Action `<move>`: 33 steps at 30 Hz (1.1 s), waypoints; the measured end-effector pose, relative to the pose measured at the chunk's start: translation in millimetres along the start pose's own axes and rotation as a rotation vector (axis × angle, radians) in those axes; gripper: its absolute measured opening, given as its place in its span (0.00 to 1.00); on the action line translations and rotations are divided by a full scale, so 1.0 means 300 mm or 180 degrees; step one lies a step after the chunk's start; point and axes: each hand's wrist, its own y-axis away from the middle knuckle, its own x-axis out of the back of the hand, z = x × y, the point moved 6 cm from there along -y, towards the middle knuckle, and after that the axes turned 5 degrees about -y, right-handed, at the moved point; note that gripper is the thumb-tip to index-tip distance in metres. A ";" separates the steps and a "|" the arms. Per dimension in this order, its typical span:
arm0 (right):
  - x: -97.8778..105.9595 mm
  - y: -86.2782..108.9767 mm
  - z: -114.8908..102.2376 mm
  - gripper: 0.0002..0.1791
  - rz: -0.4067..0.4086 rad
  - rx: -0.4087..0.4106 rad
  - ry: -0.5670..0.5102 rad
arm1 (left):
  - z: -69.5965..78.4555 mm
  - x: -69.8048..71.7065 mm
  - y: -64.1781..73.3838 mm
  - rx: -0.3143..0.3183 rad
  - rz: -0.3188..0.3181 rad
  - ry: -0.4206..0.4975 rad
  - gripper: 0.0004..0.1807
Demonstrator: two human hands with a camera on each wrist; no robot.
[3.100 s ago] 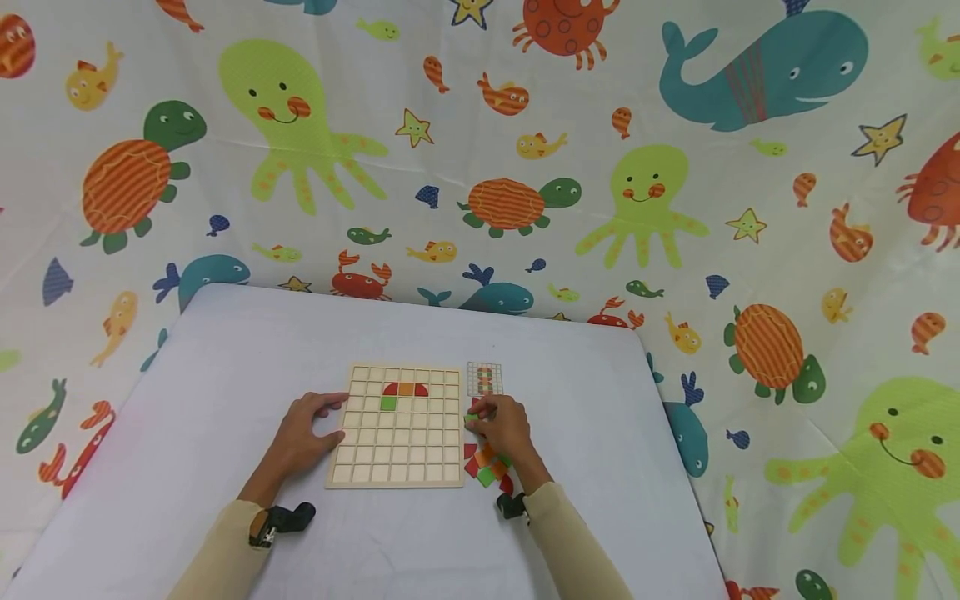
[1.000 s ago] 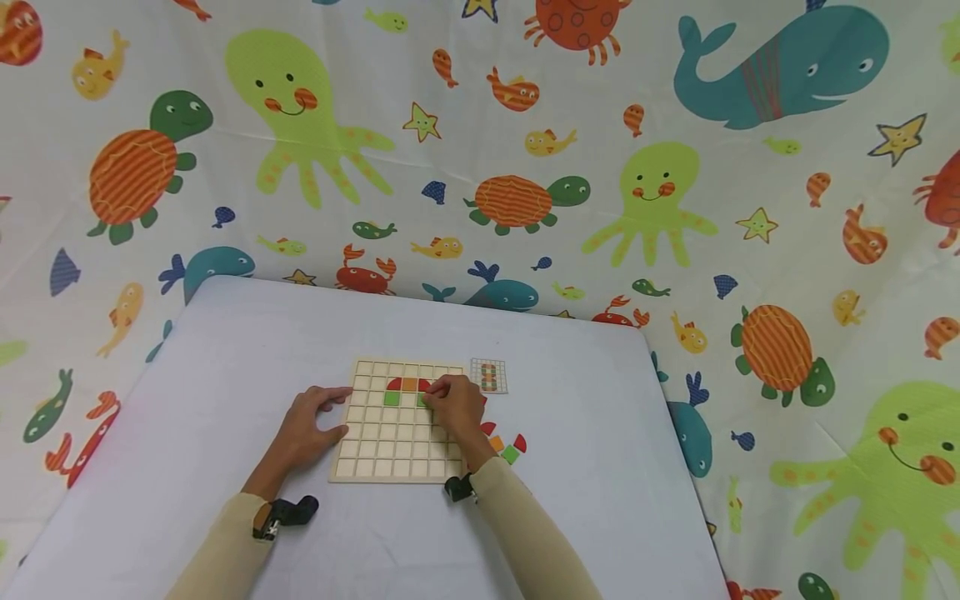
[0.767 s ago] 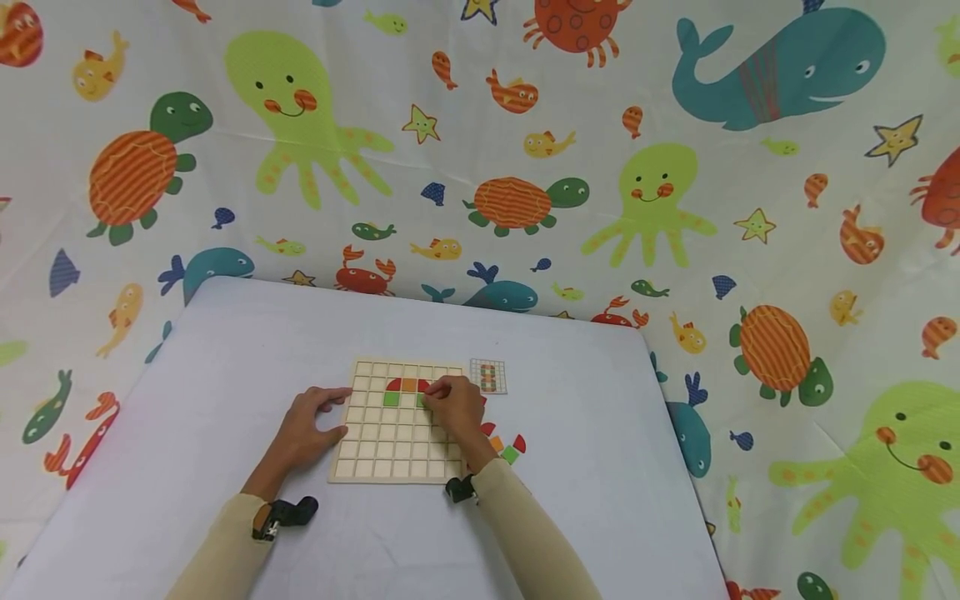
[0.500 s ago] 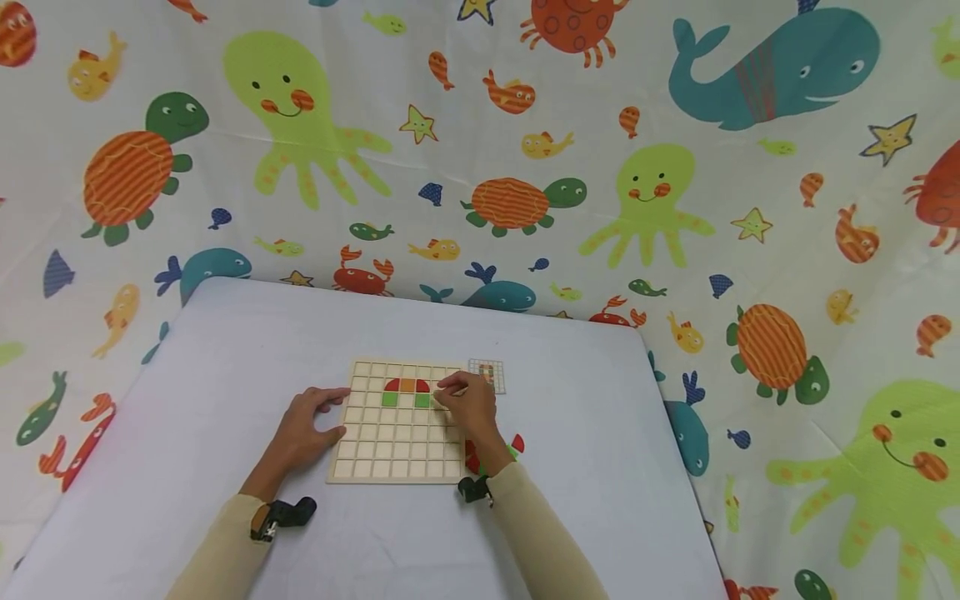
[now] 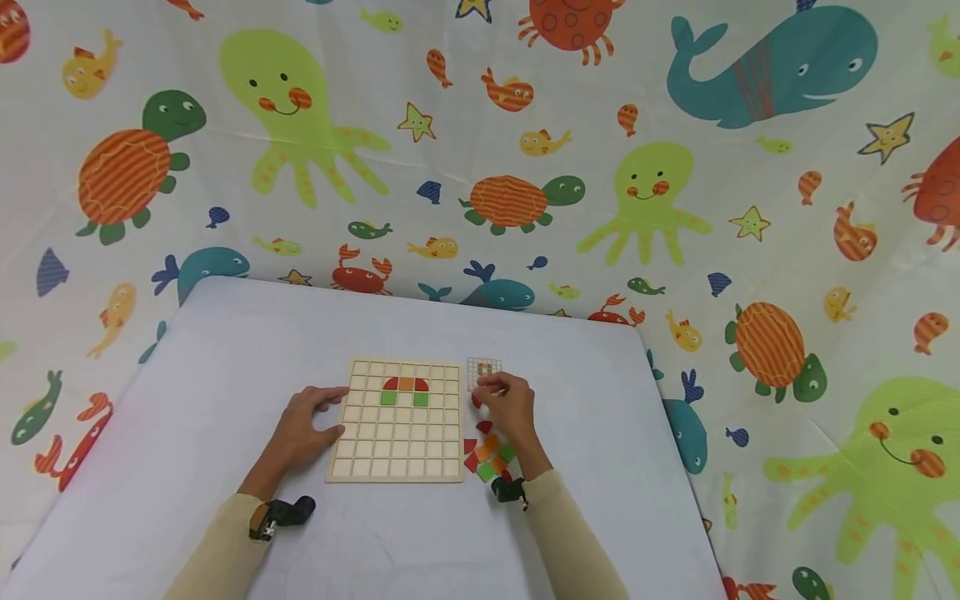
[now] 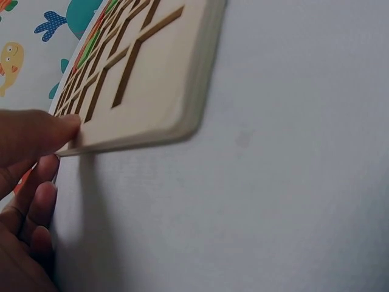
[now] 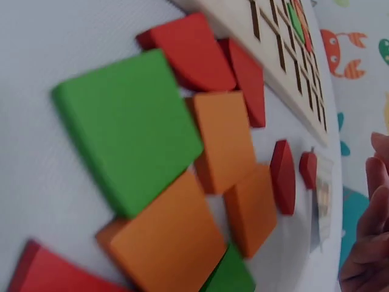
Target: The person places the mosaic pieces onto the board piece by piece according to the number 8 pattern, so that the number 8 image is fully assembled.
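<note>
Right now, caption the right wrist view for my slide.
Loose red, green and orange pieces lie beside the wooden grid board.

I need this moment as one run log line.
left hand: touching left edge of board; right hand: near card; five pieces: on board; loose pieces: right of board

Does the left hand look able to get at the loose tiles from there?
Probably not from there: the left hand touches the left edge of the board, while the loose tiles lie beyond its right edge. It would likely need to reach across, near the right hand.
</note>
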 end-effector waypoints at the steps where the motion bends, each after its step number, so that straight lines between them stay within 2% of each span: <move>1: 0.009 0.002 0.008 0.04 0.0012 -0.0032 0.0015 | 0.000 -0.002 0.000 -0.0004 0.0003 -0.0004 0.36; 6: 0.032 0.005 0.048 0.03 0.0066 -0.0118 0.0037 | 0.004 0.000 0.000 -0.0029 0.0026 0.0002 0.36; 12: 0.021 0.006 0.073 0.05 0.0014 -0.0217 0.0107 | 0.007 0.005 -0.001 -0.0042 0.0030 0.0007 0.36; 18: -0.002 0.006 0.085 0.10 -0.0036 -0.0250 0.0503 | 0.006 0.002 0.004 -0.0012 0.0013 0.0011 0.36; 23: -0.019 0.006 0.088 0.10 0.0018 -0.0234 0.0740 | 0.006 0.001 0.007 -0.0023 0.0025 0.0009 0.35; 28: -0.029 0.009 0.078 0.09 0.0026 -0.0164 0.0733 | 0.008 0.004 0.007 -0.0061 0.0043 0.0014 0.35; 33: -0.038 0.015 0.065 0.08 -0.0028 -0.0089 0.0540 | 0.007 0.006 0.008 -0.0048 0.0034 0.0023 0.35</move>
